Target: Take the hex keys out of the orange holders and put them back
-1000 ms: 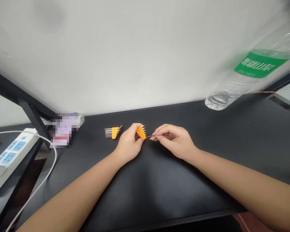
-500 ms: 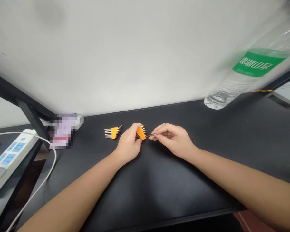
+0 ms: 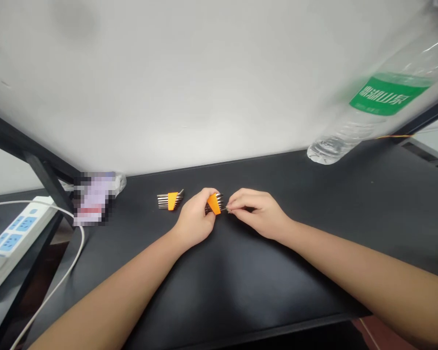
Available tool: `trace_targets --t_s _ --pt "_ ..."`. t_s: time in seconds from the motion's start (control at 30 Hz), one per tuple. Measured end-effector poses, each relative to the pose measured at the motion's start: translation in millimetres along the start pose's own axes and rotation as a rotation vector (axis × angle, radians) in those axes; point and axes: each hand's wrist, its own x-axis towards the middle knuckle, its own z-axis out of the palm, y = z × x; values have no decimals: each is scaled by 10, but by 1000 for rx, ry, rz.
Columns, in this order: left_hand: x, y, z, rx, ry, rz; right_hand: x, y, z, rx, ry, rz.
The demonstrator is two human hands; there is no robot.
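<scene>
My left hand is closed around an orange holder with several metal hex keys in it, their bent ends pointing right. Just right of that holder, my right hand pinches the end of a thin metal key between thumb and fingers. The key reaches toward the lower part of the holder; whether it sits inside a slot is too small to tell. A second orange holder full of hex keys lies on the black table, left of my left hand.
At the back right stands a large clear bottle with a green label. A white power strip and a white cable are at the left, near a blurred purple package. A pale wall rises behind the table.
My right hand's fingertips have moved slightly left and down, closer to the holder, and less of the thin key shows. The holder in my left hand has shifted a little downward.
</scene>
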Motion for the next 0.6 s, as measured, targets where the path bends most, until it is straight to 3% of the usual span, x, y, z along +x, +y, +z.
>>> trace_targets --t_s 0.17,0.43,0.6 --pt "3 4 -10 -48 4 -36 -24 -23 0 -53 -54 -14" --pt "9 -17 -27 -175 49 -62 -2 -33 -18 139 -194 77" --pt "6 10 -26 -246 64 -59 -17 -32 -2 102 -353 110"
